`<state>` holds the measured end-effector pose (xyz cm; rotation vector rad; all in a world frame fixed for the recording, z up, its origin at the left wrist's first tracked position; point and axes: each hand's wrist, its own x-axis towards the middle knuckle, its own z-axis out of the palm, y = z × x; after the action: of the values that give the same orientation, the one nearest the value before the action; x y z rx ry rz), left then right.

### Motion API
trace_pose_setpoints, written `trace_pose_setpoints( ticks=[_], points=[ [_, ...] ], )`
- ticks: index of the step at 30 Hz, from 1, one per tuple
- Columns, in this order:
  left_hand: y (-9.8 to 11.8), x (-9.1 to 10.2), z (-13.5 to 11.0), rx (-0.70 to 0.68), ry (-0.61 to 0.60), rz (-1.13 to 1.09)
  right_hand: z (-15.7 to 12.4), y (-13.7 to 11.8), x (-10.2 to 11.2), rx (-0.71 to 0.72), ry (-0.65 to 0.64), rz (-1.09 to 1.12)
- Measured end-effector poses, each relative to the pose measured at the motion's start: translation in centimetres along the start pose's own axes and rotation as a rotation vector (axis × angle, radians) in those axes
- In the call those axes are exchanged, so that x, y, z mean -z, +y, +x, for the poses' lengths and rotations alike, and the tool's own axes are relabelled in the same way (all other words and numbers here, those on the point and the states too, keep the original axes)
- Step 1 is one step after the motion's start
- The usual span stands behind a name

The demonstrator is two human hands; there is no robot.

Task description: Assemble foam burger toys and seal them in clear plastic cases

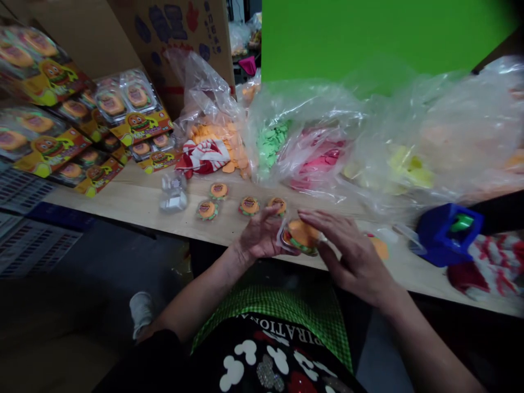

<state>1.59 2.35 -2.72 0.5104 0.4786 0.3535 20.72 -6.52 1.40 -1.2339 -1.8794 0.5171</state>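
A toy burger (302, 234) with an orange bun and green frill sits in a clear plastic shell in front of me, at the table's near edge. My left hand (262, 234) grips the shell from its left side, thumb up and fingers partly hidden beneath. From the right, my right hand (347, 251) reaches over it with fingers stretched out, fingertips at the bun's upper edge and thumb by its right side. Just beyond my left hand lie packed toy burgers, one (277, 206) partly behind the thumb and another (249, 205) beside it.
Two more burgers (207, 209) and clear empty shells (173, 201) lie to the left. Plastic bags with orange (225, 142), green (272, 143) and pink pieces (319, 158) line the back. Boxed burger sets (137, 117) stack at left. A blue tape dispenser (444, 234) stands at right.
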Motion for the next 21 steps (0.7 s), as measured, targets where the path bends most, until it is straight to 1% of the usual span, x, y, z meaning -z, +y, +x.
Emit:
trace_pose_setpoints(
  ticks=[2,4,5,7,8,9,10,11,12,14,15,18,21],
  points=[
    [0.1,-0.5,0.1,-0.049,0.01,0.034,-1.0,-0.1,-0.9,0.046,-0.03,0.022],
    [-0.1,-1.0,0.1,-0.127,0.052,0.131,-1.8,0.2,-1.5,-0.01,-0.006,0.178],
    [-0.2,-1.1,0.2,-0.175,0.084,0.181,-2.1,0.6,-1.7,-0.073,0.046,0.294],
    [-0.5,-1.4,0.1,-0.264,0.151,0.25,-2.4,1.5,-1.7,-0.23,0.215,0.485],
    [-0.7,-1.5,0.0,-0.298,0.176,0.27,-2.5,2.0,-1.6,-0.306,0.301,0.517],
    [-0.8,-1.7,-0.1,-0.329,0.194,0.288,-2.4,2.4,-1.5,-0.37,0.35,0.494],
    [-0.9,-1.8,-0.2,-0.357,0.205,0.309,-2.2,2.7,-1.4,-0.419,0.344,0.429],
    [-1.0,-1.9,-0.2,-0.38,0.208,0.333,-2.0,2.8,-1.2,-0.453,0.289,0.352],
    [-1.2,-2.0,-0.3,-0.398,0.203,0.355,-1.8,2.8,-1.1,-0.476,0.206,0.284],
    [-1.4,-2.2,-0.3,-0.426,0.187,0.378,-1.3,2.4,-1.0,-0.48,0.067,0.211],
    [-1.5,-2.4,-0.4,-0.439,0.18,0.383,-1.1,2.2,-1.0,-0.468,0.037,0.206],
    [-1.6,-2.7,-0.8,-0.452,0.158,0.417,-0.9,1.9,-1.6,-0.41,0.035,0.277],
    [-1.6,-2.8,-1.4,-0.435,0.162,0.456,-1.1,2.6,-3.0,-0.385,0.073,0.423]
  ],
)
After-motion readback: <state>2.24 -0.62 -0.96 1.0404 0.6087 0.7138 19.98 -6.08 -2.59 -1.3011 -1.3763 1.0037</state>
